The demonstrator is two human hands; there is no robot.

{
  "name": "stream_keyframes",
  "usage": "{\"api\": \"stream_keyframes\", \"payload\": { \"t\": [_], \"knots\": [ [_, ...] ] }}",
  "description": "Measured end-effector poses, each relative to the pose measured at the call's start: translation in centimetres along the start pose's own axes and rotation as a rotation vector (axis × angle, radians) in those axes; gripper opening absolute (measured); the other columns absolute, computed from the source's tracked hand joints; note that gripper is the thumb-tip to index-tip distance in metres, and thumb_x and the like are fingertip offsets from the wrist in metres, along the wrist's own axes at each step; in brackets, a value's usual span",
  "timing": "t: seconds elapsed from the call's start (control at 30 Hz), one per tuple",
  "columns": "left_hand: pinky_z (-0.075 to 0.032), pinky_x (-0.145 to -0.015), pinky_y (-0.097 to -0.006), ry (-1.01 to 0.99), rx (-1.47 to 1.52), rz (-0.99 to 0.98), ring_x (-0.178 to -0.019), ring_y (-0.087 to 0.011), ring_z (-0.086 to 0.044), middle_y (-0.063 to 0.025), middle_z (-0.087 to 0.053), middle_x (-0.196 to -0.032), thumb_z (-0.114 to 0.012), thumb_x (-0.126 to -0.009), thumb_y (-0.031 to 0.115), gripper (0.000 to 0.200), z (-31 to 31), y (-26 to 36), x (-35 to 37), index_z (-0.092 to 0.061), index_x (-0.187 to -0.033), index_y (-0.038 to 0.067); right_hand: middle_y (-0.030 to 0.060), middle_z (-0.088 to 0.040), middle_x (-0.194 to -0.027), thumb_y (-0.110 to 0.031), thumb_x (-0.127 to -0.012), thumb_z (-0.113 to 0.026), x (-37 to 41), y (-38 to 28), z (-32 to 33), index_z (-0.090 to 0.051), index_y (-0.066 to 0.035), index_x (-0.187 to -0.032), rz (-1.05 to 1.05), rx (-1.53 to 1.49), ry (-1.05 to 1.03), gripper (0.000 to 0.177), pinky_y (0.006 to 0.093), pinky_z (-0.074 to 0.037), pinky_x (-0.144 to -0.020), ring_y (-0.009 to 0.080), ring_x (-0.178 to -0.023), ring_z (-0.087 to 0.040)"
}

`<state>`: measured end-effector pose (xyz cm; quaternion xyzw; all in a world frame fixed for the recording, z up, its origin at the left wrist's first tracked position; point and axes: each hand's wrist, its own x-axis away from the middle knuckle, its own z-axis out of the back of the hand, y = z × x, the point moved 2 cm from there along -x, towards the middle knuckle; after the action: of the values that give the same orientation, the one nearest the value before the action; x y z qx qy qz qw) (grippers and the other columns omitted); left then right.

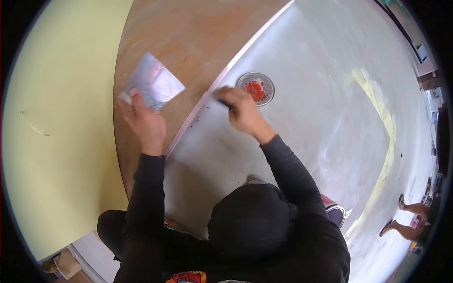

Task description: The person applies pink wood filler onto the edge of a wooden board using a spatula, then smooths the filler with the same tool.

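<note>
Floor (306, 118); left hand (147, 123) holds sheet (158, 85), seemingly.

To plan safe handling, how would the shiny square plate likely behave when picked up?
The shiny square plate is probably stiff, as it looks flat though the left hand grips one edge. Its glossy face may be slippery.

Grey flr (302, 132) w/ rnd dish (270, 93), part-hidden can (336, 215), yel. streak (390, 126).
</note>
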<state>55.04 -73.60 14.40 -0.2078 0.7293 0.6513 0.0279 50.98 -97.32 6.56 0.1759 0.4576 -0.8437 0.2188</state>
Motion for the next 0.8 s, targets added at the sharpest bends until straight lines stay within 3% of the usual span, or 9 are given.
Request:
{"api": "stream_keyframes", "payload": {
  "t": [0.13, 0.3, 0.4, 0.47, 0.53, 0.67, 0.73, 0.77, 0.8],
  "knots": [
    [-0.042, -0.099, -0.0323, 0.111, 0.164, 0.015, -0.114, -0.0190, -0.053, -0.0097, -0.053, -0.127, -0.052, -0.102, 0.029, 0.043, 0.1, 1.9, 0.1, -0.043, -0.132, 0.000, 0.0214, -0.060, -0.118, 0.012, -0.067, -0.051, 1.0, 8.9, -0.7, -0.063, 0.000, -0.111, -0.330, 0.099, 0.597, 0.048, 0.0431, -0.046, -0.097, 0.0408, -0.109, -0.057],
    [-0.039, -0.106, -0.0347, 0.076, -0.015, 0.026, -0.127, -0.0193, -0.045, -0.0096, -0.044, -0.141, -0.052, -0.102, 0.028, 0.050, 1.0, 1.7, 0.8, -0.036, -0.142, 0.004, 0.0226, -0.060, -0.117, 0.009, -0.068, -0.054, -1.6, 13.9, -2.2, -0.062, 0.001, -0.112, -0.382, 0.119, 0.736, 0.045, 0.0433, -0.046, -0.097, 0.0413, -0.109, -0.057],
    [-0.043, -0.105, -0.0388, 0.143, 0.221, 0.100, -0.127, -0.0244, -0.048, -0.0069, -0.047, -0.142, -0.058, -0.098, 0.023, 0.048, 0.7, 2.7, 1.1, -0.041, -0.140, 0.008, 0.0224, -0.061, -0.116, 0.008, -0.068, -0.054, -3.0, 15.4, -4.3, -0.062, 0.000, -0.113, -0.377, 0.078, 0.788, 0.046, 0.0422, -0.047, -0.095, 0.0406, -0.109, -0.058],
    [-0.043, -0.104, -0.0377, 0.172, -0.082, 0.038, -0.127, -0.0243, -0.049, -0.0082, -0.047, -0.142, -0.057, -0.099, 0.024, 0.047, 0.9, 3.0, 1.4, -0.042, -0.140, 0.006, 0.0215, -0.062, -0.115, 0.008, -0.067, -0.052, -3.5, 14.4, -6.5, -0.062, 0.000, -0.113, -0.404, -0.086, 0.858, 0.048, 0.0411, -0.048, -0.095, 0.0388, -0.108, -0.059],
    [-0.041, -0.106, -0.0392, 0.146, 0.015, 0.077, -0.130, -0.0242, -0.046, -0.0081, -0.044, -0.144, -0.055, -0.100, 0.025, 0.049, 1.1, 3.0, 1.2, -0.039, -0.143, 0.007, 0.0194, -0.063, -0.114, 0.009, -0.067, -0.050, -2.6, 13.1, -8.4, -0.064, -0.001, -0.111, -0.387, -0.131, 0.932, 0.048, 0.0385, -0.047, -0.096, 0.0353, -0.109, -0.060],
    [-0.039, -0.108, -0.0409, 0.106, 0.154, 0.130, -0.133, -0.0245, -0.042, -0.0082, -0.041, -0.147, -0.054, -0.100, 0.027, 0.052, 0.2, 3.1, 1.1, -0.036, -0.146, 0.007, 0.0173, -0.066, -0.113, 0.010, -0.068, -0.046, -0.1, 13.0, -9.0, -0.066, 0.002, -0.110, -0.444, -0.437, 0.792, 0.047, 0.0344, -0.045, -0.099, 0.0289, -0.113, -0.061],
    [-0.039, -0.108, -0.0409, 0.081, 0.158, 0.131, -0.133, -0.0247, -0.042, -0.0082, -0.042, -0.147, -0.054, -0.100, 0.027, 0.053, 0.3, 2.8, 1.0, -0.036, -0.146, 0.007, 0.0116, -0.067, -0.106, 0.013, -0.073, -0.043, -0.5, 13.6, -6.0, -0.063, 0.003, -0.119, -0.460, -0.405, 0.778, 0.051, 0.0271, -0.047, -0.091, 0.0195, -0.105, -0.062],
    [-0.039, -0.108, -0.0410, 0.056, 0.164, 0.126, -0.133, -0.0249, -0.042, -0.0083, -0.042, -0.147, -0.054, -0.100, 0.026, 0.053, 0.3, 2.7, 0.9, -0.036, -0.146, 0.007, 0.0125, -0.068, -0.103, 0.010, -0.077, -0.041, -1.3, 13.8, -4.5, -0.062, 0.004, -0.120, -0.507, -0.376, 0.821, 0.049, 0.0261, -0.048, -0.082, 0.0170, -0.094, -0.063],
    [-0.039, -0.108, -0.0410, 0.053, 0.162, 0.124, -0.133, -0.0249, -0.042, -0.0083, -0.042, -0.147, -0.054, -0.100, 0.026, 0.053, 0.2, 2.7, 1.0, -0.036, -0.146, 0.007, 0.0125, -0.068, -0.103, 0.010, -0.077, -0.041, -1.9, 14.7, -3.9, -0.062, 0.004, -0.120, -0.506, -0.378, 0.825, 0.049, 0.0261, -0.048, -0.082, 0.0170, -0.094, -0.063]
  ]
}}
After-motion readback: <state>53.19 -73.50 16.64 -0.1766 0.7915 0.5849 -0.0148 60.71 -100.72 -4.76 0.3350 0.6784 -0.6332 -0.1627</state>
